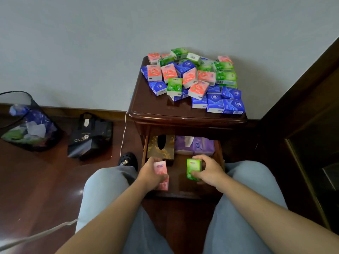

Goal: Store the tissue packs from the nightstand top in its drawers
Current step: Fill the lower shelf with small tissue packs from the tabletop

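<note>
Several pink, green and blue tissue packs [192,79] lie in a loose heap on the dark wooden nightstand top [152,107]. Below it the top drawer [180,194] is pulled out. My left hand [149,174] is inside the drawer, closed around a pink pack [161,168], with another pink pack [164,185] right under it. My right hand [208,171] grips a green pack [193,168] held upright over the drawer floor. At the drawer's back sit a gold-patterned tissue box [161,147] and a purple tissue pack [196,145].
A mesh wastebasket [27,123] with wrappers and a dark tote bag [89,136] stand on the wood floor to the left. A white cable [123,136] runs down beside the nightstand. Dark furniture [311,125] rises on the right. My knees flank the drawer.
</note>
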Demonstrator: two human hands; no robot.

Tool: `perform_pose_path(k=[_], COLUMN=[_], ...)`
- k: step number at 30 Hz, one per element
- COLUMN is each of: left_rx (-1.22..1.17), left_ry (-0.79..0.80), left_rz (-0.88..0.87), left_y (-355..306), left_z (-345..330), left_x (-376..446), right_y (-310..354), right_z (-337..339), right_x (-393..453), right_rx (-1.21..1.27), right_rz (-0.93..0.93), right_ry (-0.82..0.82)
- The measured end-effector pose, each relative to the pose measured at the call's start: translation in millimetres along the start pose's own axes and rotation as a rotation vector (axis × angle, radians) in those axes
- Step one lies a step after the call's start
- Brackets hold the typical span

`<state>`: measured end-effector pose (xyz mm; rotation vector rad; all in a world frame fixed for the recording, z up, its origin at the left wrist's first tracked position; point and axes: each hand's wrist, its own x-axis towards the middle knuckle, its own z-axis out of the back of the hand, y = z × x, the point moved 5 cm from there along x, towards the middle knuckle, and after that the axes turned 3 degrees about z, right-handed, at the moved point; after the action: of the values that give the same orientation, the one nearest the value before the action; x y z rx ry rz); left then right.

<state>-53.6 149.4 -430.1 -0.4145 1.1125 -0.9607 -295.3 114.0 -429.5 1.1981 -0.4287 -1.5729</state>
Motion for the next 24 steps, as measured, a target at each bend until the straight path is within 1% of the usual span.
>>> perform_pose_path(k=[3, 6, 8, 12, 16, 21, 24], left_rx=[0.028, 0.069, 0.081, 0.072, 0.053, 0.025, -0.063], left_ry=[-0.004, -0.03, -0.048, -0.093, -0.074, -0.06, -0.016], left_rz=[0.03, 0.026, 0.034, 0.039, 0.069, 0.134, 0.195], left_y=[2.9, 4.4, 4.9, 5.8, 8.4, 11.2, 11.9], left_z=[-1.9, -4.8, -6.0, -5.9, -3.1, 1.1, -0.9], left_x=[10.5, 22.1, 28.9, 40.7, 49.6, 53.4, 52.6], right_y=[-8.8, -13.7, -18.7, -36.1, -52.0, -54.6, -51.9], right_z=[-14.0, -30.8, -45.2, -79.1, -98.3, -103.3, -103.8], right_x=[11.4, 29.1, 41.4, 60.5, 70.2, 79.8, 80.9], right_rx=[-0.081, -0.286, -0.366, -0.363, -0.394, -0.456, -0.523], right_rz=[-0.049, -0.012, -0.019, -0.1, -0.158, -0.16, -0.126], right_ry=[0.047, 0.102, 0.135, 0.199, 0.206, 0.175, 0.186])
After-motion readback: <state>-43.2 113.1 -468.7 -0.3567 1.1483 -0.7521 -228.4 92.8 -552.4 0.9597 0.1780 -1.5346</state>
